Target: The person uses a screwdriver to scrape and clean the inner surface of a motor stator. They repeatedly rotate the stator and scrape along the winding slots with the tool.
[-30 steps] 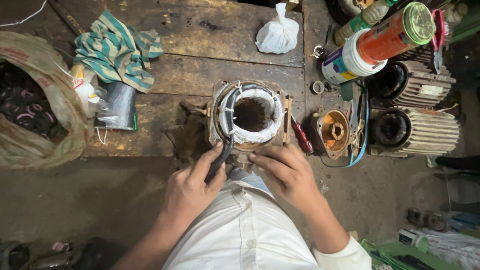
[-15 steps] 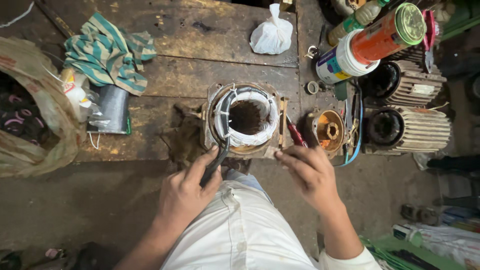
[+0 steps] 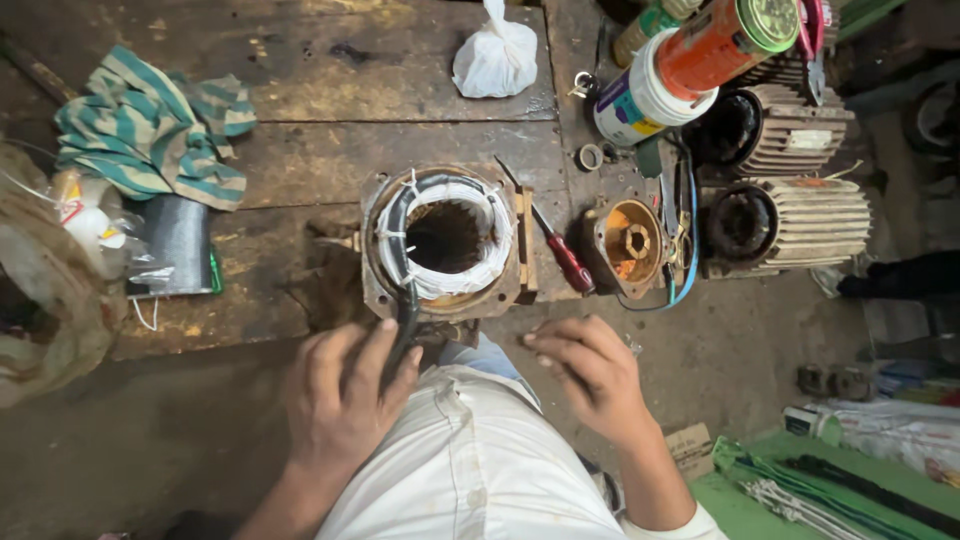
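Observation:
A motor stator (image 3: 442, 243) with white-wrapped windings and a dark sleeve stands on end at the near edge of a wooden bench (image 3: 330, 150). My left hand (image 3: 345, 395) pinches a black sleeved lead (image 3: 407, 315) that runs from the winding's near side. To the right of it my right hand (image 3: 588, 372) hovers just in front of the stator with curled fingers, holding nothing that I can see. A red-handled screwdriver (image 3: 560, 250) lies right of the stator.
A striped cloth (image 3: 150, 125) and a dark can (image 3: 180, 245) lie left. A white tied bag (image 3: 497, 60) sits at the back. An orange end cap (image 3: 628, 243), two ribbed motor housings (image 3: 790, 215) and tins (image 3: 690, 60) crowd the right. A plastic sack (image 3: 40, 300) is far left.
My right hand drew back from the stator toward me and to the right. My left hand kept its hold on the black lead and slid slightly nearer my body.

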A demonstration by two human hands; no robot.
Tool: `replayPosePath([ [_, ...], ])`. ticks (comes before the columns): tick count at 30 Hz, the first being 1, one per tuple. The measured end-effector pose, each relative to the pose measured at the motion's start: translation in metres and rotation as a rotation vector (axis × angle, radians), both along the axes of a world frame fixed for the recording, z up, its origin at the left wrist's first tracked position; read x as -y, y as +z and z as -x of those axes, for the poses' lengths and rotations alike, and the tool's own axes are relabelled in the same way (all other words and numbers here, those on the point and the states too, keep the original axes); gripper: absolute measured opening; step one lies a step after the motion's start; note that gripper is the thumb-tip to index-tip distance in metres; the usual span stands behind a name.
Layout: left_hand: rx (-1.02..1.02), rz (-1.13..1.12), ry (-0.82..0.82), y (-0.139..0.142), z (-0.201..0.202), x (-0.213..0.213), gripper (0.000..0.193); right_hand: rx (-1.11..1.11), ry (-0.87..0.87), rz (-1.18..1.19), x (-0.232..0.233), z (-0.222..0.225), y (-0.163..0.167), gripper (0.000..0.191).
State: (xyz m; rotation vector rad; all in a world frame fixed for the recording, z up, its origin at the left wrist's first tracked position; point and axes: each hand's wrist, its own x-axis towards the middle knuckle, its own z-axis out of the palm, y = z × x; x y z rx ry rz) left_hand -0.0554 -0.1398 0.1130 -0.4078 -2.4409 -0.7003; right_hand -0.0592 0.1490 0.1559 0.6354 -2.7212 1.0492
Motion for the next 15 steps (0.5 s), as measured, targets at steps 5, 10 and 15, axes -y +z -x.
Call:
replayPosePath([
  [5, -0.117, 0.339, -0.096, -0.012, 0.015, -0.013, 0.049, 0.01, -0.115, 0.075, -0.014, 0.003, -0.011, 0.023],
  [10, -0.132, 0.508, -0.089, -0.002, 0.027, -0.048, 0.057, 0.027, -0.097, 0.084, -0.033, 0.022, -0.008, 0.022],
  [15, -0.029, 0.705, -0.116, 0.024, 0.047, -0.088, 0.075, -0.005, -0.06, 0.115, -0.051, 0.043, -0.008, 0.02],
])
